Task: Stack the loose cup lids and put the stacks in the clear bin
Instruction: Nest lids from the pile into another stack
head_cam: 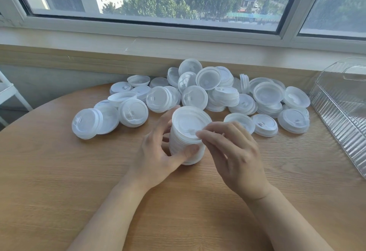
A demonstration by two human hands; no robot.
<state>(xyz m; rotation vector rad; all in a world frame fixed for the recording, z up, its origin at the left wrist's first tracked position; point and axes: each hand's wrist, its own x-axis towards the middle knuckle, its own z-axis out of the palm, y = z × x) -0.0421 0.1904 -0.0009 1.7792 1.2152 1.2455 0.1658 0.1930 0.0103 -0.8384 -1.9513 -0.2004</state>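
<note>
My left hand (158, 151) grips a stack of lids (187, 138) standing mid-desk (59, 181); my right hand (229, 151) pinches its top rim. Loose lids (217, 94) lie beyond, clear bin (340, 110) far right.

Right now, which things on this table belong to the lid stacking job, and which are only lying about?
Job:
stack of lids, gripped by left hand
right hand, pinching top lid
loose lids
clear bin

Lying about:
white rack, at the left edge
</note>
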